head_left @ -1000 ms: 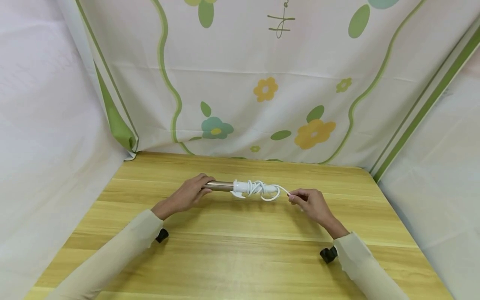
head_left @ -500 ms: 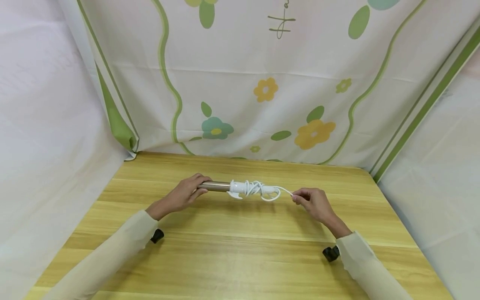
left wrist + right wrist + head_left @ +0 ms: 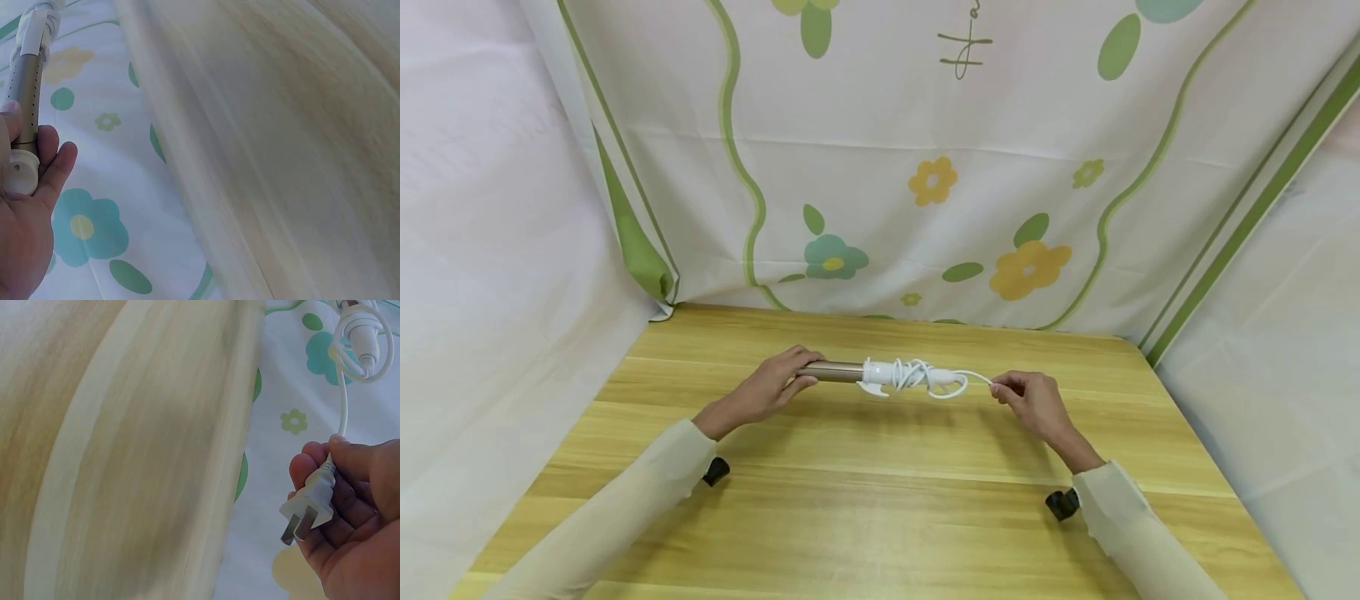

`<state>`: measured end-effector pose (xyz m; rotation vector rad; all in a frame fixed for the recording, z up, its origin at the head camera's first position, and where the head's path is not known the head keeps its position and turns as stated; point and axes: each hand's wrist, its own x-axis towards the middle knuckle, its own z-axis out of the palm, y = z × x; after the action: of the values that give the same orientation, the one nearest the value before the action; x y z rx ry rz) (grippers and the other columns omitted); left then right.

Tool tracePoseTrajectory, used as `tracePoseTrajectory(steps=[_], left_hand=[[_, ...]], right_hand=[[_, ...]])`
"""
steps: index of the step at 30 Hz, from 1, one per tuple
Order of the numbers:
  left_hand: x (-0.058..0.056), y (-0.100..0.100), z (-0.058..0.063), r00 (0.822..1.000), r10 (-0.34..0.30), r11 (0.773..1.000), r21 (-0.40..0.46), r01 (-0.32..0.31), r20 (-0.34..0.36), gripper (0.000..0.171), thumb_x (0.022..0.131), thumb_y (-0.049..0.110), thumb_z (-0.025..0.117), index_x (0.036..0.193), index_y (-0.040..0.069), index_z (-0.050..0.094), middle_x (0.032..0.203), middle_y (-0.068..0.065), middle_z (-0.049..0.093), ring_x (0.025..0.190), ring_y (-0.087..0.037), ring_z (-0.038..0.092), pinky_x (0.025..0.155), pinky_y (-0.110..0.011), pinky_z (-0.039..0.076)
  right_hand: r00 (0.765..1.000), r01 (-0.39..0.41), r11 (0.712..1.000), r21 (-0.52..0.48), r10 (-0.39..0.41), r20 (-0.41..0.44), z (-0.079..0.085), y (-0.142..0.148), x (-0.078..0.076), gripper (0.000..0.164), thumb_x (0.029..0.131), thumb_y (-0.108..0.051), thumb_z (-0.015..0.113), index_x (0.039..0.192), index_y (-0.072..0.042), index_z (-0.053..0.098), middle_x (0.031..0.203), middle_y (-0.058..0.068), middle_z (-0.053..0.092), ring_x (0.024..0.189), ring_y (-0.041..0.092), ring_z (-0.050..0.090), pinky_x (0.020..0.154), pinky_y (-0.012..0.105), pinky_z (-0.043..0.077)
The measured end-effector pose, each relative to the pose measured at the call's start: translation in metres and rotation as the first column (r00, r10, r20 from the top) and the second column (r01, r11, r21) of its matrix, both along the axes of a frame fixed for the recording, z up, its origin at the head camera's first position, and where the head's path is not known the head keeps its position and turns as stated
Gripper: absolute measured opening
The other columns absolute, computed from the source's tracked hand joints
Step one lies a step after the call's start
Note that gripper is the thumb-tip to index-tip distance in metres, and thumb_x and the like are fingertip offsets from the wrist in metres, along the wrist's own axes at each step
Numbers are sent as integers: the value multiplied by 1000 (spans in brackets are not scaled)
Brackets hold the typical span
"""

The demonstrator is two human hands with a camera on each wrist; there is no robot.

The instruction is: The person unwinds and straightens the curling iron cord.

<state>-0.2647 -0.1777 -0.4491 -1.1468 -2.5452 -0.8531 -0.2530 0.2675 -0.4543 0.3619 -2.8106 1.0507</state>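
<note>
A curling iron [image 3: 878, 372] with a white handle and a bronze barrel lies level in the head view, held above the table. My left hand [image 3: 762, 392] grips its barrel end; the left wrist view shows small holes along the barrel [image 3: 26, 87] and a white end cap [image 3: 22, 173] by the palm. White cord [image 3: 913, 375] is wound round the handle in several loops. Its free end runs to my right hand [image 3: 1037, 408], which pinches it between thumb and fingers. In the right wrist view the two-pin plug [image 3: 311, 499] sticks out below those fingers.
The wood-grain table [image 3: 880, 517] spans the space beneath both hands. A flower-printed cloth [image 3: 865, 108] hangs behind it, and pale cloth sides [image 3: 497, 275] stand left and right. Dark wrist cameras [image 3: 1063, 504] sit under the sleeves.
My right hand has moved a little to the right, drawing the cord's free end out longer. The left hand and the curling iron have shifted slightly left.
</note>
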Motion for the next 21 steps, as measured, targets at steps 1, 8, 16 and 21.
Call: tracePoseTrajectory(steps=[1,8,16,21], left_hand=[[0,0,0,1000,-1,1000,4,1,0,30,100,14,58,129,7,58,112,-6,62,88,-12,58,76,-34,50],[1,1,0,999,22,999,27,-22,-24,30,99,12,59,128,6,58,111,-6,62,87,-12,57,75,-33,50],[0,2,1,999,6,1000,25,-5,-37,29,98,11,60,127,7,59,109,-6,63,86,-12,57,74,-33,50],[-1,1,2,999,-3,1000,4,3,-48,30,98,10,61,127,5,59,110,-7,63,87,-12,58,74,-34,50]], right_hand=[[1000,4,1000,4,-4,4,0,0,0,18,97,-17,64,103,-3,74,90,15,73,80,30,69,56,24,46],[1000,-15,1000,18,15,27,2,0,2,19,98,-18,64,102,-2,74,87,14,73,80,32,68,55,25,44],[1000,6,1000,3,-6,-28,5,2,3,18,99,-20,62,101,-6,74,88,13,73,77,30,67,55,25,45],[990,45,998,-48,-51,-131,8,0,3,17,97,-24,64,98,-11,74,82,7,72,69,12,63,56,24,47]])
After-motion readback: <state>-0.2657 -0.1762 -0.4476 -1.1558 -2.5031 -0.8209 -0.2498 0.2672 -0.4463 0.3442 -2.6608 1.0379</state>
